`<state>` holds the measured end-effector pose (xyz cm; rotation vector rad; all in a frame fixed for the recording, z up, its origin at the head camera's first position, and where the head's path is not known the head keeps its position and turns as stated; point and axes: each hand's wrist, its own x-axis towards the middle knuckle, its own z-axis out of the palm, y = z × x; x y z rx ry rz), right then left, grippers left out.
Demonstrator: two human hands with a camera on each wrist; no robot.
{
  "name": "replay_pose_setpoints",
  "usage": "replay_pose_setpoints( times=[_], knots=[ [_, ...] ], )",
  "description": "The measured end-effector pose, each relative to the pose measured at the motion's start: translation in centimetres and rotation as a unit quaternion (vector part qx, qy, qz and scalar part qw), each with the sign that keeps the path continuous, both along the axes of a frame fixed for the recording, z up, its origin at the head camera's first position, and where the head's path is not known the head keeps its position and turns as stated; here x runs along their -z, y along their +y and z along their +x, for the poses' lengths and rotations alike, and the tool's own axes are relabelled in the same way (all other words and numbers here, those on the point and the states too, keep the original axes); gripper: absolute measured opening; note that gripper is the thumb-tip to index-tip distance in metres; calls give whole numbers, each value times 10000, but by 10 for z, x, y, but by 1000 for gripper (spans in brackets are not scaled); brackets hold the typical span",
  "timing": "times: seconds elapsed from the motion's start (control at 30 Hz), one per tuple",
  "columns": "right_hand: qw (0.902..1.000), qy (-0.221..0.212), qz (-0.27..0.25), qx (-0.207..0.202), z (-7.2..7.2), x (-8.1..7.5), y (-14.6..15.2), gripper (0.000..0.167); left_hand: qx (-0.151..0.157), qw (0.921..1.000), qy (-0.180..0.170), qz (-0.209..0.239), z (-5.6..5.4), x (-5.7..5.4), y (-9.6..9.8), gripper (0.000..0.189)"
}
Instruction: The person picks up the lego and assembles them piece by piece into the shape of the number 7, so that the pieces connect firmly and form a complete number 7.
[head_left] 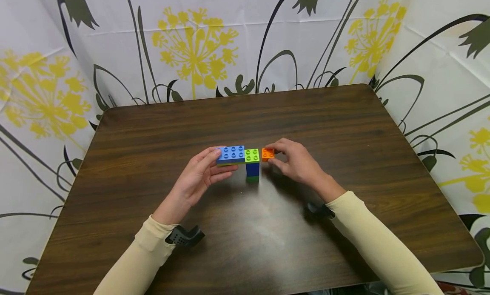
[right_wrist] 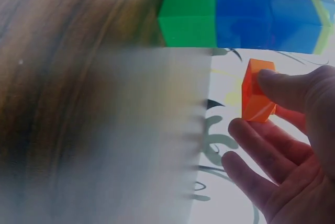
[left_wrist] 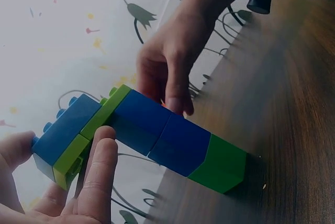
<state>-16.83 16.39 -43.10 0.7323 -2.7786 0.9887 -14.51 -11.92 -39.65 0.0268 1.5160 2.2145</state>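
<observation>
A tower of toy building bricks stands on the table: a green brick (left_wrist: 222, 164) at the base, dark blue bricks (left_wrist: 162, 130) above it and a lime brick (head_left: 252, 155) across the top. The lime layer reaches out leftward, with a light blue eight-stud brick (head_left: 230, 153) on it. My left hand (head_left: 195, 176) holds that overhanging end, thumb on the light blue brick and fingers beneath. On the tower's other side, my right hand (head_left: 300, 161) pinches a small orange brick (right_wrist: 256, 93) between thumb and fingers. A narrow gap separates it from the tower.
A dark wood-grain table (head_left: 153, 129) lies under both hands. Behind it and at its sides hangs a white cloth (head_left: 245, 35) with yellow flowers and grey-green stems. Each wrist wears a dark camera mount (head_left: 185, 236) at the sleeve cuff.
</observation>
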Motion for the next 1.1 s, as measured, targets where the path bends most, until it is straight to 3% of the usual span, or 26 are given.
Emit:
replay_pose_setpoints(
  times=[0.4,1.1],
  knots=[
    [9985,427,-338,-69,8,-17,0,38,-2,10000,13,-67,0,0,0,40],
    [9952,742,-632,93,14,-35,-4,40,23,10000,-26,-41,0,-1,0,42]
  ],
)
